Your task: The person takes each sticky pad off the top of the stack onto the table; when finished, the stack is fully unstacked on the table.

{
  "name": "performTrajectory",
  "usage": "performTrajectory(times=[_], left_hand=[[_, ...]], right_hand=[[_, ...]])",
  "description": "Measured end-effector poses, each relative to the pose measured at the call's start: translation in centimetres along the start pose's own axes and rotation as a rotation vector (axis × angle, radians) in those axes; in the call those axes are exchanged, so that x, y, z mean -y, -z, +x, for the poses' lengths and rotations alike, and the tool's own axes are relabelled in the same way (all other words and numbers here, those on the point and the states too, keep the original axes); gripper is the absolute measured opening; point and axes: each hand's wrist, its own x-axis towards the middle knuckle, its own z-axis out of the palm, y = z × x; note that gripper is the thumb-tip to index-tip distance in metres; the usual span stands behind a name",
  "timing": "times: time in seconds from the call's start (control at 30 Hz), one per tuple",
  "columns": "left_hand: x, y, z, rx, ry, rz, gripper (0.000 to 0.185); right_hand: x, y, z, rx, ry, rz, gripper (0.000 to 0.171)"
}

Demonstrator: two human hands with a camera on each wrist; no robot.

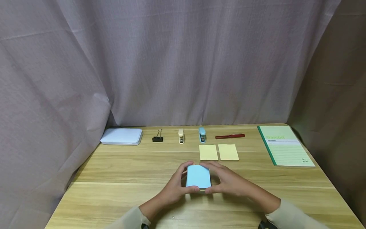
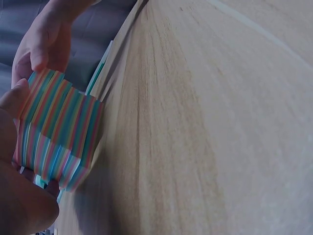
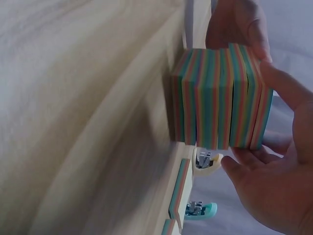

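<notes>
Note block [image 1: 198, 176] mid-table [image 1: 114, 178], between left hand [image 1: 174, 187] and right hand [image 1: 228, 183], 2 pads [image 1: 219, 152] just behind, case [image 1: 121, 136], clip [image 1: 157, 136], glue [image 1: 181, 135], stapler [image 1: 202, 135], pen [image 1: 230, 136] along back, notebook [image 1: 283, 144] far right.

Person's forearms and hands, head view. Left hand [image 1: 174, 187] and right hand [image 1: 228, 183] are bare, without rings or gloves. Each forearm wears a pale beige long sleeve [image 1: 288, 216] ending above the wrist. A dark wrist-worn device [image 1: 267, 225] shows at each cuff, at the frame's lower edge.
</notes>
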Motion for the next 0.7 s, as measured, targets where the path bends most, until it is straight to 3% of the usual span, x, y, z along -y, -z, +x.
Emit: performTrajectory(times=[0.4, 0.7], left_hand=[[0.4, -0.2, -0.1, -0.017, 0.008, -0.033, 0.088], [0.2, -0.4, -0.2, -0.046, -0.002, -0.038, 0.098]], right_hand=[[-0.1, -0.4, 0.0, -0.052, 0.02, -0.028, 0.086], [-0.5, 0.7, -0.2, -0.044, 0.028, 0.001, 0.082]])
